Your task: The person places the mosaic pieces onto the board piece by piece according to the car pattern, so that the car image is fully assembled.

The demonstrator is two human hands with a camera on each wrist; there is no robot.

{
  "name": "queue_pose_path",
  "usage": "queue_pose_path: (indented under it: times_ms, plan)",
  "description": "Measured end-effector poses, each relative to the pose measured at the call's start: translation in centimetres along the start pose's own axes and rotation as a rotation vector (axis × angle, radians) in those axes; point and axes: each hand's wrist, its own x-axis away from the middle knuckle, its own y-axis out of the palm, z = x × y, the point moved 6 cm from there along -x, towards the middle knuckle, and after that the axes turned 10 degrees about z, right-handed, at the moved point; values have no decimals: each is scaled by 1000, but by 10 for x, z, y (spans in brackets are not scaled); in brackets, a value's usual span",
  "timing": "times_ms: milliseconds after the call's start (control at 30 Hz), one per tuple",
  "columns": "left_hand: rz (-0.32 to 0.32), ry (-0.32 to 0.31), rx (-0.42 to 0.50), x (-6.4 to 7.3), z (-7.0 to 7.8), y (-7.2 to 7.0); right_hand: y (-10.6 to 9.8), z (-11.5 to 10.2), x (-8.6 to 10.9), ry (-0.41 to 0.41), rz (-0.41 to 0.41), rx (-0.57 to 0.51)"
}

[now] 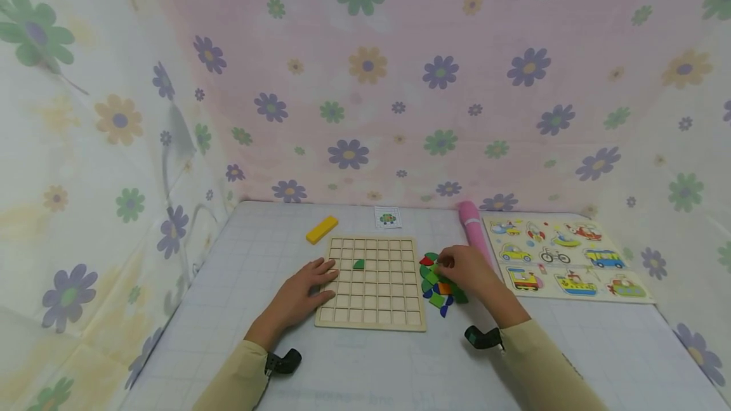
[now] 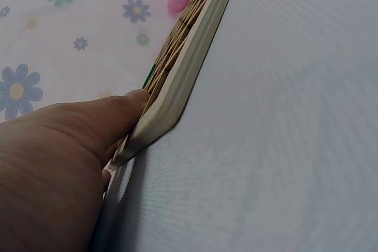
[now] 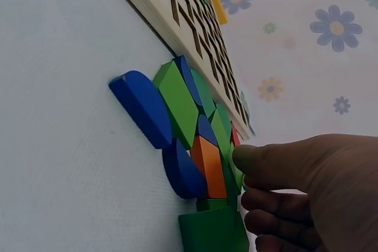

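Observation:
A wooden grid board (image 1: 365,327) lies flat, with a green quarter-round block (image 1: 358,264) in one of its upper-left cells. My left hand (image 1: 299,290) rests at the board's left edge, fingers extended. In the left wrist view its thumb (image 2: 121,110) touches the rim. Right of the board, my right hand (image 1: 471,271) is over a pile of coloured blocks (image 1: 436,300). Its thumb (image 3: 254,160) and curled fingers pinch a light green block (image 3: 235,172), largely hidden by the hand. Around it lie blue half-rounds (image 3: 139,107), an orange block (image 3: 209,166) and green blocks.
A yellow bar (image 1: 322,229) sits behind the board's left corner. Behind the board lies a small pattern card (image 1: 388,217). A pink roll (image 1: 474,227) and a vehicle puzzle board (image 1: 565,259) occupy the right side. Flowered cloth (image 1: 400,113) hangs around the table.

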Motion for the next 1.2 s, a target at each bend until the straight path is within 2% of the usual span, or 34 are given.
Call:
queue_pose_path:
  times_ms: [767, 1200]
  plan:
    - [3, 3, 2, 0, 0, 1, -4, -1, -1, 33, -45, 41]
    - [1, -8, 7, 0, 1, 0, -1, 0, -1, 13, -21, 64]
